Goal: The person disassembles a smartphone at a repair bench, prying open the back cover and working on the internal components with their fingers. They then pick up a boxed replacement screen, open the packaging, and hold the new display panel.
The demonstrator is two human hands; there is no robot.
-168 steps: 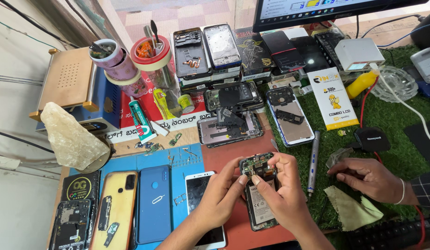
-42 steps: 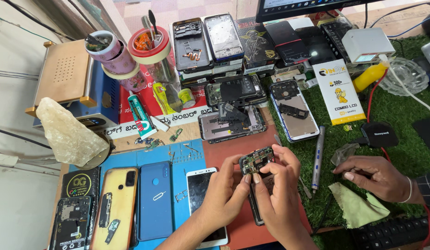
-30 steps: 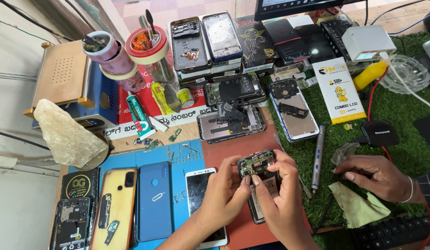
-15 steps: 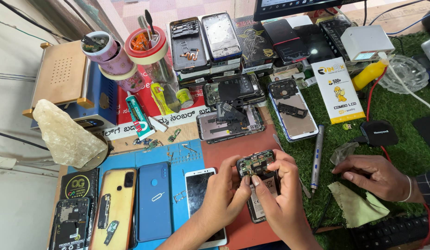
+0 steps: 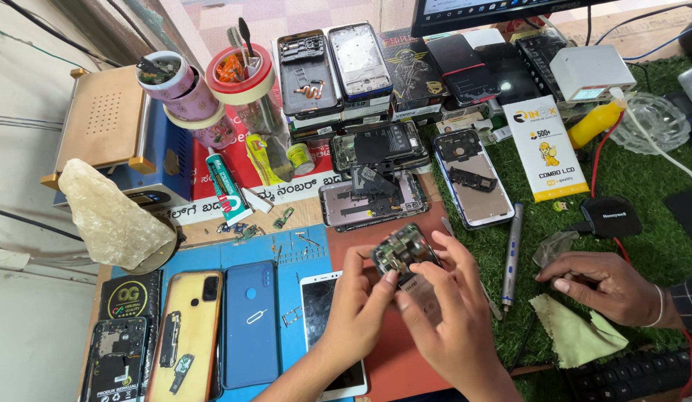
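Change: against half a second ago the circuit board (image 5: 402,251) sits in the same pinch, barely turned; my work on it goes on in place.
Left hand (image 5: 361,305): fingertips grasping the board's near edge.
Right hand (image 5: 450,313): thumb and fingers gripping the board from 3 o'clock.
Board location: raised above the red mat (image 5: 390,357).
Edges: opened phone (image 5: 372,195) at 12 o'clock, grey screwdriver (image 5: 512,253) at 3, another person's hand (image 5: 603,286) beyond it.
Open room: mat toward 6 o'clock.
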